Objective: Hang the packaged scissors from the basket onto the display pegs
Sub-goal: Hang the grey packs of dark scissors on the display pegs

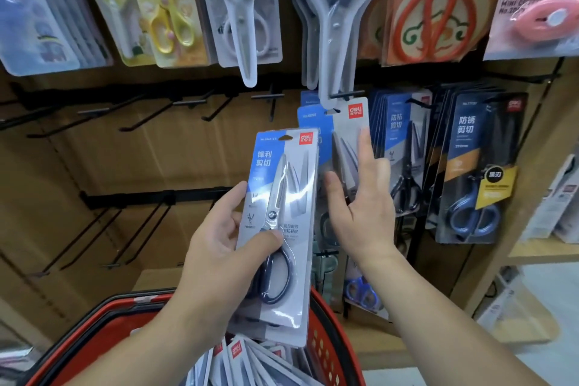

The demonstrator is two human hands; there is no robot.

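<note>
Left hand (219, 247) grips one packaged scissors (282, 213) upright above the basket (326, 351), thumb across the front near the handles, fingers (233, 197) wrapped round its edge. Right hand (360, 207) holds nothing: fingers straight and apart, tips against the hung pack (347, 131). Judged light, stiff card under a slick blister. Hold it low, leaving the hang hole (285, 137) above the fingers free for the peg (347, 94).

A pink mini cutter pack (545, 17) hangs above white boxes (560, 204).
</note>
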